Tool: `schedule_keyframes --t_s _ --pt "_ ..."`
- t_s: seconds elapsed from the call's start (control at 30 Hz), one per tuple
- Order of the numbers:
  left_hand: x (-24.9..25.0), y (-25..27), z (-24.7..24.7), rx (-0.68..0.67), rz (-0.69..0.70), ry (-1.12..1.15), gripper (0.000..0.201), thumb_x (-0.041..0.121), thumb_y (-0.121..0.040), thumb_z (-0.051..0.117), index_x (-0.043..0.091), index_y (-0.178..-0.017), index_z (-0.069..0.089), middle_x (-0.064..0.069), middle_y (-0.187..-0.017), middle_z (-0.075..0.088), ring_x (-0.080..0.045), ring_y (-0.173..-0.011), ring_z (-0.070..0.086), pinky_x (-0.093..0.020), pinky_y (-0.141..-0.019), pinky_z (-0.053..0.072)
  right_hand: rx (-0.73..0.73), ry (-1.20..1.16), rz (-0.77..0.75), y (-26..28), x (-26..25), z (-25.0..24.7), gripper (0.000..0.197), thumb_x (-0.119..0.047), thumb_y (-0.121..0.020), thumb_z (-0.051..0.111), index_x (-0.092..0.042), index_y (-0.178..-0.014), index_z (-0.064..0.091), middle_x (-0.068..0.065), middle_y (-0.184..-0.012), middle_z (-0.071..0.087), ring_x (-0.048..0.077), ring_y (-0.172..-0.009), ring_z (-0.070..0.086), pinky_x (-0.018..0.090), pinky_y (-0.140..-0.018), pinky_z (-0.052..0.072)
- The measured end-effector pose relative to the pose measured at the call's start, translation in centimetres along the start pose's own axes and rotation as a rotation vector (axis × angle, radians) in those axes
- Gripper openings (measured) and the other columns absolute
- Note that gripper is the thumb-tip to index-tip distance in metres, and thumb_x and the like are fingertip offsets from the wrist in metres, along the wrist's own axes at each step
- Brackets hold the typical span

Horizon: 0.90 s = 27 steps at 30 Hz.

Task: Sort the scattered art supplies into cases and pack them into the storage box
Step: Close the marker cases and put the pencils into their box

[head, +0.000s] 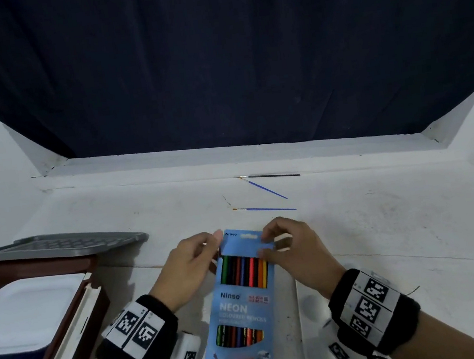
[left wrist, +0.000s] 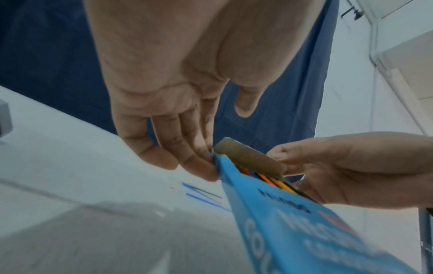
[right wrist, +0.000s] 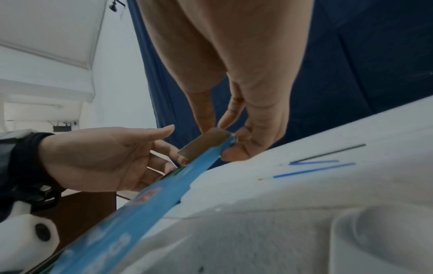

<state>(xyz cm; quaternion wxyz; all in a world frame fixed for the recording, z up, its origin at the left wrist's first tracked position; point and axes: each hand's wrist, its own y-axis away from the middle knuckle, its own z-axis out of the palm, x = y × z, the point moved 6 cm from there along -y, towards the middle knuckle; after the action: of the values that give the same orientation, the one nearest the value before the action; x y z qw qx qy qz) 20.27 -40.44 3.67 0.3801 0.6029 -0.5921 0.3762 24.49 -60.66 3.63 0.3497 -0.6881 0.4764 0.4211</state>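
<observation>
A blue box of coloured pencils (head: 240, 308) lies lengthwise between my hands over the white surface, its window showing several pencils. My left hand (head: 213, 251) holds the box's upper left edge, fingers curled under it and thumb by the corner. My right hand (head: 264, 245) pinches the top flap (right wrist: 206, 140), which stands lifted with its brown inside showing. In the left wrist view the left fingertips (left wrist: 199, 163) touch the box's (left wrist: 293, 222) corner. Beyond the hands lie three thin paintbrushes: a black one (head: 271, 175) and two blue ones (head: 267, 189) (head: 266, 209).
At the left stands a dark brown case (head: 75, 315) holding a white tray (head: 30, 312), with a grey plastic lid (head: 57, 245) behind it. A dark blue curtain (head: 214, 61) hangs at the back over a raised white ledge (head: 197, 160).
</observation>
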Motion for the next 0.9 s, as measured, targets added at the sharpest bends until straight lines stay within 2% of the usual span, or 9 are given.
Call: schedule_keyframes --t_s 0.1,0.2,0.37,0.43,0.53,0.63,0.73,0.8,0.9 --pt "2.8 0.3 -1.7 0.075 0.074 0.053 0.040 0.050 -0.096 0.048 0.017 -0.103 0.068 -0.005 -0.087 0.075 -0.022 -0.078 0.070 -0.048 -0.088 0.054 0.066 -0.020 -0.144 -0.2 -2.0 -0.5 0.025 -0.008 -0.080 0.079 -0.027 -0.083 0.063 -0.009 -0.096 0.065 0.016 -0.086 0.067 0.043 -0.073 0.058" --pt "5.4 1.1 -2.9 0.115 0.189 0.049 0.021 0.038 -0.097 0.055 0.026 -0.115 0.055 -0.007 -0.085 0.072 -0.026 -0.079 0.069 -0.050 -0.082 0.053 0.162 0.003 -0.311 -0.2 -4.7 -1.4 0.023 -0.005 -0.080 0.079 -0.025 -0.087 0.069 -0.012 -0.100 0.060 0.012 -0.095 0.064 0.036 -0.076 0.057" --pt "8.2 2.7 -4.5 0.205 0.372 -0.115 0.018 0.021 -0.097 0.061 0.030 -0.112 0.059 0.002 -0.088 0.066 -0.019 -0.084 0.066 -0.031 -0.068 0.051 0.219 0.038 -0.582 0.2 -9.6 -2.6 0.020 -0.003 -0.079 0.079 -0.016 -0.094 0.074 -0.007 -0.115 0.053 0.016 -0.112 0.060 0.033 -0.085 0.057" --pt "8.7 3.2 -5.0 0.258 0.413 -0.157 0.019 0.020 -0.095 0.064 0.033 -0.109 0.061 0.003 -0.088 0.067 -0.015 -0.086 0.068 -0.022 -0.056 0.045 0.223 -0.009 -0.579 0.0 -10.1 -2.5 0.027 -0.002 -0.078 0.079 -0.016 -0.100 0.073 -0.003 -0.124 0.049 0.018 -0.115 0.059 0.031 -0.087 0.057" --pt "8.5 3.8 -5.2 0.297 0.436 -0.187 0.021 0.019 -0.091 0.070 0.036 -0.104 0.065 0.006 -0.085 0.069 -0.010 -0.081 0.069 -0.021 -0.053 0.043 0.168 -0.093 -0.529 0.0 -9.8 -2.0 0.030 0.002 -0.076 0.078 -0.016 -0.100 0.075 -0.001 -0.120 0.055 0.017 -0.114 0.060 0.032 -0.088 0.057" --pt "7.5 4.5 -4.7 0.276 0.421 -0.253 0.020 0.021 -0.086 0.076 0.036 -0.098 0.070 0.011 -0.078 0.070 -0.003 -0.081 0.070 -0.012 -0.064 0.045 0.092 -0.085 -0.497 0.6 -8.6 -0.9 0.029 0.009 -0.077 0.072 -0.012 -0.097 0.077 -0.006 -0.099 0.067 0.013 -0.098 0.066 0.035 -0.081 0.058" --pt "6.7 4.9 -4.4 0.289 0.411 -0.310 0.017 0.023 -0.083 0.080 0.036 -0.092 0.076 0.021 -0.078 0.072 0.007 -0.082 0.068 -0.004 -0.075 0.042 0.102 -0.062 -0.449 1.2 -7.4 -0.4 0.030 0.009 -0.074 0.072 -0.016 -0.089 0.079 -0.008 -0.091 0.069 0.013 -0.090 0.067 0.037 -0.075 0.059" --pt "6.5 5.0 -4.3 0.295 0.433 -0.304 0.011 0.025 -0.083 0.080 0.033 -0.090 0.079 0.026 -0.081 0.073 0.008 -0.080 0.068 -0.004 -0.076 0.044 0.135 -0.035 -0.450 1.6 -7.2 -0.2 0.027 0.006 -0.075 0.070 -0.017 -0.085 0.079 -0.012 -0.089 0.069 0.011 -0.089 0.067 0.034 -0.072 0.058" --pt "6.0 5.2 -3.9 0.248 0.439 -0.304 0.013 0.041 -0.084 0.076 0.031 -0.091 0.080 0.028 -0.085 0.072 0.005 -0.081 0.069 -0.018 -0.075 0.053 0.177 0.020 -0.471 2.4 -7.2 0.5 0.021 -0.001 -0.079 0.063 -0.015 -0.082 0.079 -0.017 -0.093 0.065 0.002 -0.093 0.062 0.017 -0.071 0.053"
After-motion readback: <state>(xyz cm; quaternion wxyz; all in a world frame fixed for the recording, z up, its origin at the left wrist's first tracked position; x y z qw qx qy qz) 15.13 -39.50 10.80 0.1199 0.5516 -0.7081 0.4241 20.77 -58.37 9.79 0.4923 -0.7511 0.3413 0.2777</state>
